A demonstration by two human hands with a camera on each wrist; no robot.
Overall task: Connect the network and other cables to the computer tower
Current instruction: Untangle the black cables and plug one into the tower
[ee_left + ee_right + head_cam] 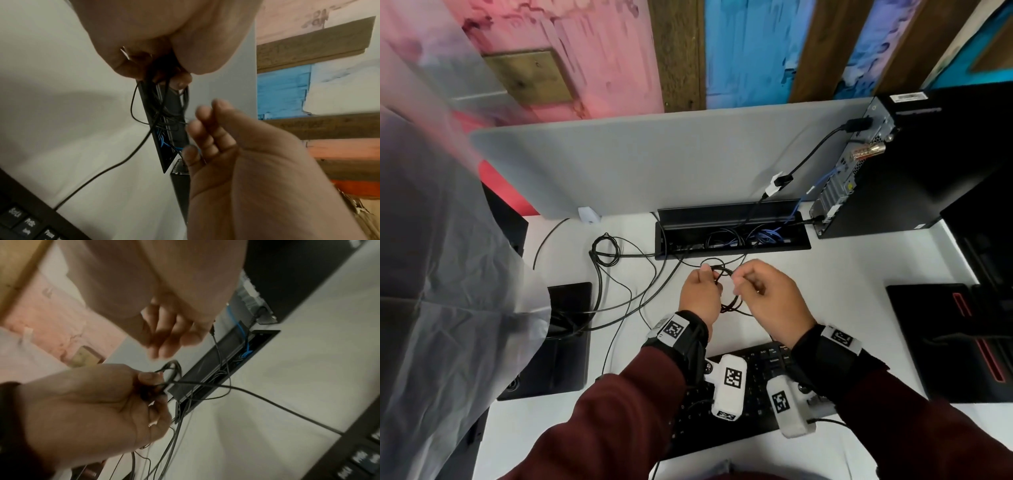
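Observation:
A coil of thin black cable point(726, 273) hangs between my hands over the middle of the white desk. My left hand point(700, 294) grips it, thumb and fingers closed round the bunched loops point(174, 368). My right hand point(770, 298) hovers just right of the coil with loosely curled fingers point(205, 129); I see no cable inside them. The black computer tower point(928, 154) stands at the back right, rear panel facing left. A blue network cable point(822, 181) and a black cable point(815, 150) are plugged into it.
An open cable tray point(804, 245) is sunk in the desk just beyond my hands, full of wires. Loose black cables point(619, 274) sprawl to the left. A black keyboard point(688, 428) lies under my wrists. Monitor bases point(565, 342) point(945, 342) flank me, behind a grey divider point(654, 154).

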